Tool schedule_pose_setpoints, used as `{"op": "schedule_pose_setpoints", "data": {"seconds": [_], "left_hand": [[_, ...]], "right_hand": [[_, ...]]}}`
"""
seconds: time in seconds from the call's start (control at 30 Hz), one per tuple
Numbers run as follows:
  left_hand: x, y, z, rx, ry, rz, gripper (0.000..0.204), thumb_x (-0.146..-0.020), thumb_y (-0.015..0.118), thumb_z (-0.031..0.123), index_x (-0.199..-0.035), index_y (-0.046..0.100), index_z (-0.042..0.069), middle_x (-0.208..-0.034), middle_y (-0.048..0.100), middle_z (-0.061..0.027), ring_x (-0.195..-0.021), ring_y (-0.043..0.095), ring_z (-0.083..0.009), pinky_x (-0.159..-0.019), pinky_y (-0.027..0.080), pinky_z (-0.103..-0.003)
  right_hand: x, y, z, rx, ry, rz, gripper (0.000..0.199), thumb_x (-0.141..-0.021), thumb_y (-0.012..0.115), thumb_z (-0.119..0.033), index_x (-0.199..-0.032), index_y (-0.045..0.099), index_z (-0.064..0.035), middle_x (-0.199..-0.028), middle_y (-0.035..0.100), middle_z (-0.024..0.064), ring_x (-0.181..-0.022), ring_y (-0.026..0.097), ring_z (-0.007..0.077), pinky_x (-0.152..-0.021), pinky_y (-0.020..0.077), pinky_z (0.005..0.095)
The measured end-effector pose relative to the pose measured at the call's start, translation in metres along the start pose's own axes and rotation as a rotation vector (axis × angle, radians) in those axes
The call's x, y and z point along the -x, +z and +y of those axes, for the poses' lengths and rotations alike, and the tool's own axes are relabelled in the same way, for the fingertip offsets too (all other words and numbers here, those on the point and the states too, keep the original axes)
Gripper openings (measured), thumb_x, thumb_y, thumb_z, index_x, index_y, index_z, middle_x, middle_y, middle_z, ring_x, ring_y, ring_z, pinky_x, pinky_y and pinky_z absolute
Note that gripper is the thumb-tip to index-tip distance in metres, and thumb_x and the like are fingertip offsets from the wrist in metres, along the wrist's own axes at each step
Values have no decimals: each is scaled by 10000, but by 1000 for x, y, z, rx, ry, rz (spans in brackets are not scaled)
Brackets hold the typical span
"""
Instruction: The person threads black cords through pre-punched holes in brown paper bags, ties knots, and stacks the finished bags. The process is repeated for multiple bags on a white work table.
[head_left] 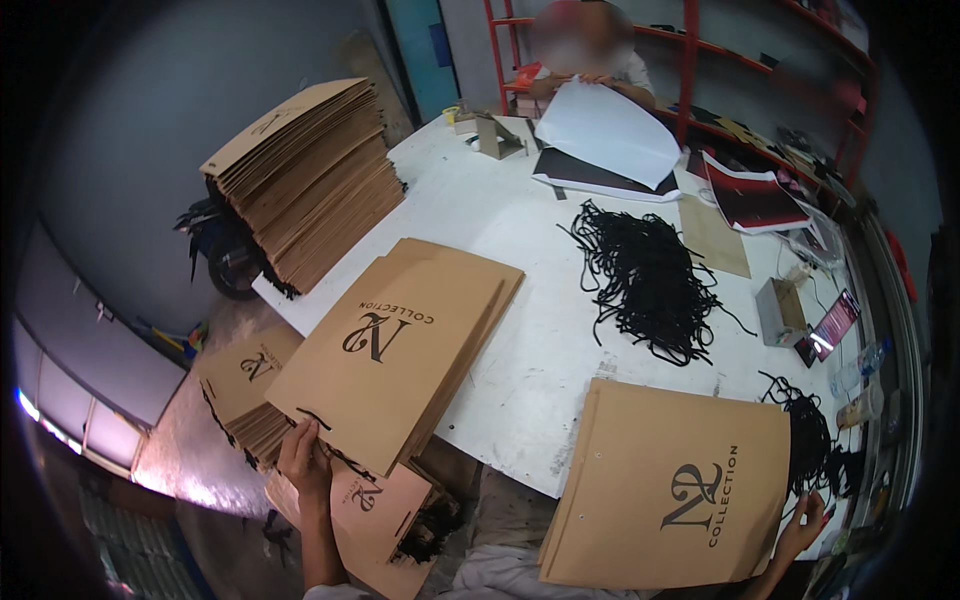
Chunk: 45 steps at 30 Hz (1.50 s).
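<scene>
A stack of flat brown paper bags [455, 310] with dark printed lettering lies at the table's front left edge. My left hand [303, 458] grips the near corner of the top bag, beside a short black cord handle [314, 418]. At the front right sits a second pile of brown paper bags [640, 470], with small holes along its left side. Just past this pile's right edge, my right hand [800, 528] has its fingers closed at the lower ends of a bundle of black cords [808, 425]. Exactly how many strands it pinches is too small to tell.
A heap of black cords [650, 285] covers the middle of the white table [500, 375]. A tall bag stack [320, 190] rises at the far left; more bags [250, 375] lie below the edge. Opposite, a person holds a white sheet [605, 130]. A phone [835, 325] and bottle [860, 367] stand right.
</scene>
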<state>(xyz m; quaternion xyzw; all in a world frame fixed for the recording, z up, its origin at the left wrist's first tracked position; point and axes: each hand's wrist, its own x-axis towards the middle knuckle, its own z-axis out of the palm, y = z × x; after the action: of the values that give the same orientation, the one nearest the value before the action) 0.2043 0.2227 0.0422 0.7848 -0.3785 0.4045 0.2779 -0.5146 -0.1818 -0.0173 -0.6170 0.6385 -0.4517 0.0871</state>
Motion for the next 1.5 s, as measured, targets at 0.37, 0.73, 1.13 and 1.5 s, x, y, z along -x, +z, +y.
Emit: {"op": "schedule_pose_setpoints", "data": {"seconds": [0.37,0.73,1.13,1.5], "left_hand": [[16,47,-40,211,-135,-153,230,-793,689,-146,-978,763,-31,-1082,752,-200,-1006,747,-324,-916,590,-375],[55,49,-33,404,-754,-10,321,-856,627,-60,-1168,666,4,-1146,684,-124,-1099,650,-259,-874,541,-336],[42,82,-110,337,-810,-244,695,-878,686,24,-1524,433,68,-1524,506,-191,-1393,512,-319,-1106,453,-416],[65,68,-93,24,-813,-569,387,-929,696,217,-1249,644,4,-1122,662,-247,-1126,639,-381,-998,490,-464]], "right_hand": [[-72,55,42,339,126,-293,345,-977,693,-229,-1183,655,46,-1153,690,197,-1039,665,297,-918,519,393],[-84,35,92,120,-151,-148,214,-841,813,-136,-925,745,48,-884,747,181,-794,680,242,-749,573,394],[-99,44,-42,-84,-275,-15,309,-959,731,-237,-939,693,69,-820,700,163,-725,628,244,-660,512,405],[-83,46,-75,-359,-470,-62,231,-936,766,-128,-1031,672,61,-907,705,156,-773,642,223,-708,569,380]]}}
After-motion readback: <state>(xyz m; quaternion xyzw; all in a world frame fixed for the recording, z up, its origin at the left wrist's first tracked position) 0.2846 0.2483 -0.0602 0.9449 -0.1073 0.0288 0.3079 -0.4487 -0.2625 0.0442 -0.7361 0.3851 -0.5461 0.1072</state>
